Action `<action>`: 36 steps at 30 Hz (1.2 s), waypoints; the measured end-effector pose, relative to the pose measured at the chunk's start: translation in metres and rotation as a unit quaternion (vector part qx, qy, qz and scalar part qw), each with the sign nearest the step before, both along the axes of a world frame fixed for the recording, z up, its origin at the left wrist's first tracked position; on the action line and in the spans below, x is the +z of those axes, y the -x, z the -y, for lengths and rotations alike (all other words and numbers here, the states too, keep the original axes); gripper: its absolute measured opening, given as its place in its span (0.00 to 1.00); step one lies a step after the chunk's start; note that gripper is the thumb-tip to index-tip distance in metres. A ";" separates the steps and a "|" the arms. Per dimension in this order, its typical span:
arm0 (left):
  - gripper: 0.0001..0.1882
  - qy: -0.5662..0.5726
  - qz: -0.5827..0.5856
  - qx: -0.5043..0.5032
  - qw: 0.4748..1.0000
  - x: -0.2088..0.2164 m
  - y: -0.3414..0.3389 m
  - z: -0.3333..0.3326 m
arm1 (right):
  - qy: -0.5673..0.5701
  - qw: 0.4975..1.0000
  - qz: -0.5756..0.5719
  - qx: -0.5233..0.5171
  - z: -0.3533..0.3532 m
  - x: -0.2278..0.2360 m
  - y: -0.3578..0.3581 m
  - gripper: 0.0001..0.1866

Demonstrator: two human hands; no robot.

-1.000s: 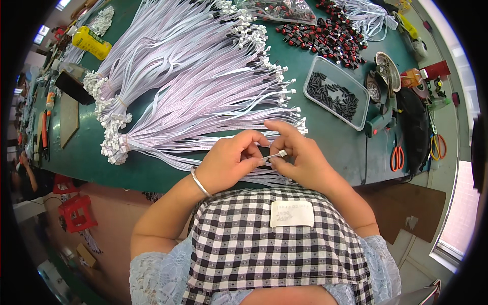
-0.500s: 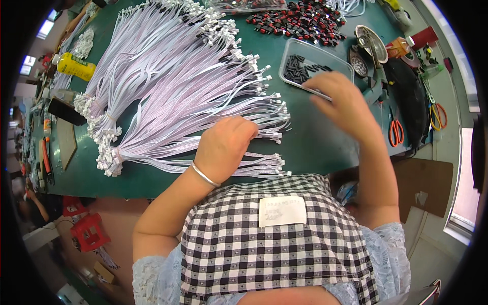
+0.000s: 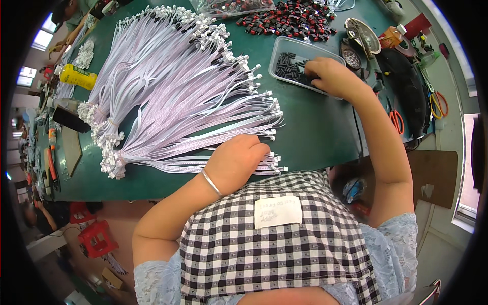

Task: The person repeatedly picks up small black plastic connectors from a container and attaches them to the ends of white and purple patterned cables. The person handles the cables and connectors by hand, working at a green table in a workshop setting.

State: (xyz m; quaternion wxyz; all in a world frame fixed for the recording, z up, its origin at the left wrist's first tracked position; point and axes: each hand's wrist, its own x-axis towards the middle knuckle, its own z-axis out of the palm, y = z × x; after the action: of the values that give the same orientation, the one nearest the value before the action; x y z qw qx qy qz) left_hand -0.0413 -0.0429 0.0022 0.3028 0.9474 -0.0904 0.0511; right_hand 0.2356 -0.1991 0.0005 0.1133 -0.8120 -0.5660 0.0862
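Fanned across the green table lie bundles of white and pinkish flat cables (image 3: 178, 117) with small white connectors at both ends. My left hand (image 3: 238, 161) is closed over the nearest few cables, fingers bent close to their right-hand connectors; its fingertips are partly hidden. A clear plastic box (image 3: 278, 50) holds short black tubes (image 3: 288, 67). Inside its right part, my right hand (image 3: 330, 76) dips bent, closed fingertips among the tubes. Whether a tube is pinched there is hidden by the hand.
Behind the box is a heap of red-and-black small parts (image 3: 290, 20). Orange-handled scissors (image 3: 396, 122), a metal dish (image 3: 363, 35) and a black pouch (image 3: 404, 84) lie to the right. A yellow bottle (image 3: 77, 76) is at the left.
My right hand has gone from over the box's near edge down into the tubes. My left hand has shifted toward me and right, onto the nearest cables. The view has turned slightly.
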 end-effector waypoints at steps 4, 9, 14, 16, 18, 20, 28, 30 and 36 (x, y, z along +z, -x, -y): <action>0.06 0.084 -0.006 0.040 0.996 0.012 -0.002 -0.003 | -0.039 0.999 -0.018 0.009 0.000 -0.005 -0.002 0.07; 0.07 0.321 -0.224 0.116 0.913 0.028 -0.006 -0.009 | -0.068 0.997 -0.004 -0.025 0.000 -0.003 -0.006 0.05; 0.07 0.469 -0.307 0.154 0.814 0.019 -0.005 -0.016 | -0.095 0.994 0.017 -0.060 -0.002 0.006 0.002 0.05; 0.07 0.506 -0.311 0.155 0.789 0.018 -0.005 -0.017 | -0.099 0.993 0.027 -0.063 0.000 0.010 0.001 0.05; 0.06 0.544 -0.300 0.153 0.769 0.015 -0.004 -0.015 | -0.099 0.992 0.047 -0.054 0.002 0.010 0.000 0.06; 0.06 0.539 -0.302 0.160 0.770 0.012 -0.003 -0.014 | -0.094 0.992 0.079 -0.035 0.004 0.008 -0.001 0.07; 0.05 0.561 -0.294 0.163 0.756 0.014 -0.001 -0.012 | -0.270 0.832 -0.453 -0.171 0.006 0.038 0.054 0.04; 0.05 0.548 -0.298 0.164 0.764 0.014 -0.002 -0.011 | -0.298 0.776 -0.535 -0.150 0.009 0.032 0.075 0.04; 0.05 0.472 -0.261 0.169 0.825 0.006 -0.002 -0.006 | -0.260 0.655 -0.696 -0.139 0.012 0.017 0.134 0.05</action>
State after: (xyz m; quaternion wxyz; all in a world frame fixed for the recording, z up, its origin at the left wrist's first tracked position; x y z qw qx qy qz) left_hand -0.0395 -0.0373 0.0087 0.7121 0.6671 0.1885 -0.1117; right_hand 0.1017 -0.2112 0.0174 0.6912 -0.5206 -0.2014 0.4590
